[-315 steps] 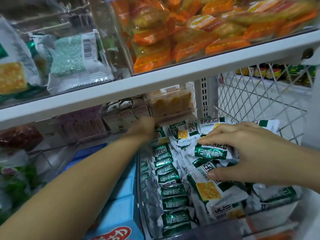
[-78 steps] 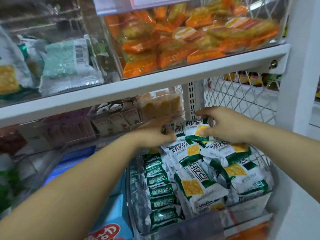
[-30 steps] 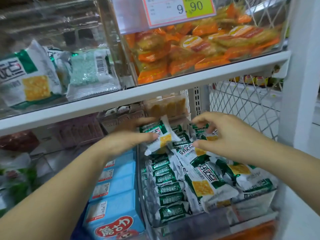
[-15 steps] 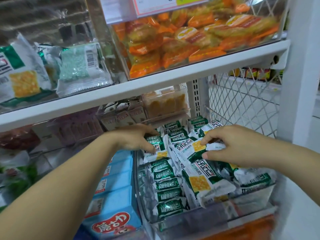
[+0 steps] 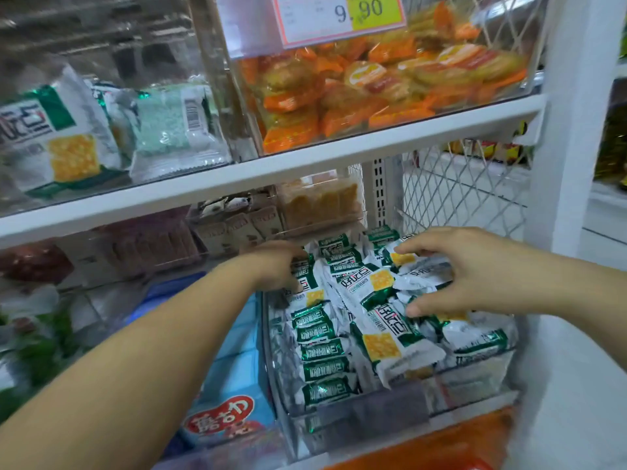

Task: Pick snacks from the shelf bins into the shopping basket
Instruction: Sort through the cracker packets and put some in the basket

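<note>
Right hand (image 5: 475, 276) spreads wide over the packets (image 5: 380, 320), left hand (image 5: 271, 266) maybe pinching one; mid-pick, next I close and lift.

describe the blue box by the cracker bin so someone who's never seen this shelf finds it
Find the white shelf board under the orange snacks, then the clear bin of green-and-white cracker packets below it. The blue box sits beside that bin's left wall, at the front edge. Unlike its neighbours, it is plain blue with a red oval bearing white characters.
</note>
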Available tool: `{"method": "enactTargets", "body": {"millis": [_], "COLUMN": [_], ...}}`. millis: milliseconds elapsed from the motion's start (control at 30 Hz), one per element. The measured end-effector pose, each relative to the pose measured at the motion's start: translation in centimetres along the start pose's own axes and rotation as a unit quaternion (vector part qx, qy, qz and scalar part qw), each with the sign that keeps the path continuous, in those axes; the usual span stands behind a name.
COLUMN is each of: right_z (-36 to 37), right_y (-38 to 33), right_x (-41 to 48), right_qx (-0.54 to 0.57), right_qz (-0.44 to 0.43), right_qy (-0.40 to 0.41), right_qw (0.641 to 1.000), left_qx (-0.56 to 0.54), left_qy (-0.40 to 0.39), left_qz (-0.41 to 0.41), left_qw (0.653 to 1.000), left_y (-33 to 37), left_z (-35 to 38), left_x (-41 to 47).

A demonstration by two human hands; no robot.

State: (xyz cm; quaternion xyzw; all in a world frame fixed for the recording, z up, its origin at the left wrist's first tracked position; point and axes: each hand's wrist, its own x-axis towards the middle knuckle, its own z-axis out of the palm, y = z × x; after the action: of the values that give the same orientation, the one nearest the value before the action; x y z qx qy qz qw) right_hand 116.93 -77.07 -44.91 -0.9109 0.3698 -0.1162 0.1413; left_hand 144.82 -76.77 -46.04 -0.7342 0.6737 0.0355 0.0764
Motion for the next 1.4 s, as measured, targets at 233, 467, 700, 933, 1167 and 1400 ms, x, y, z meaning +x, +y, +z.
{"method": "enactTargets", "body": {"millis": [233,467,700,933,1167,1400], "right_z": [0.2,2.0,3.2,3.7,4.8,5.5], "right_y": [1.5,1.3,0.8,-0.4,-1.1,-2.4], "right_x": [-3.1,-3.6,-4.0,-3.3,-2.7,-2.1], "right_qx": [-0.050,-0.055,-0.014,0.067,-0.002,0.009], "right_qz": [0.047,0.038,0.008,-0.088,-0.186,-0.232], "right_qy": [-0.003,0.083,0.201,0.350,0.378,0.288], "right_qw": [0.998,0.994,0.979,0.930,0.907,0.929], "left_qx": [-0.151,-0.153,-0.311,-0.613,-0.699,-0.611], "left_qy": [0.148,-0.005,0.073,-0.025,-0.150,-0.112], "left_qz": [0.060,0.011,0.013,0.057,0.072,0.083], "left_qw": [0.975,0.988,0.947,0.788,0.695,0.779], "left_y": [3.8,7.5,7.3,6.1,4.8,4.7], "left_z": [-1.1,0.3,-0.5,-1.5,-1.4,-0.7], "left_x": [-4.7,-4.5,-5.1,-6.1,-7.9,-8.4]}}
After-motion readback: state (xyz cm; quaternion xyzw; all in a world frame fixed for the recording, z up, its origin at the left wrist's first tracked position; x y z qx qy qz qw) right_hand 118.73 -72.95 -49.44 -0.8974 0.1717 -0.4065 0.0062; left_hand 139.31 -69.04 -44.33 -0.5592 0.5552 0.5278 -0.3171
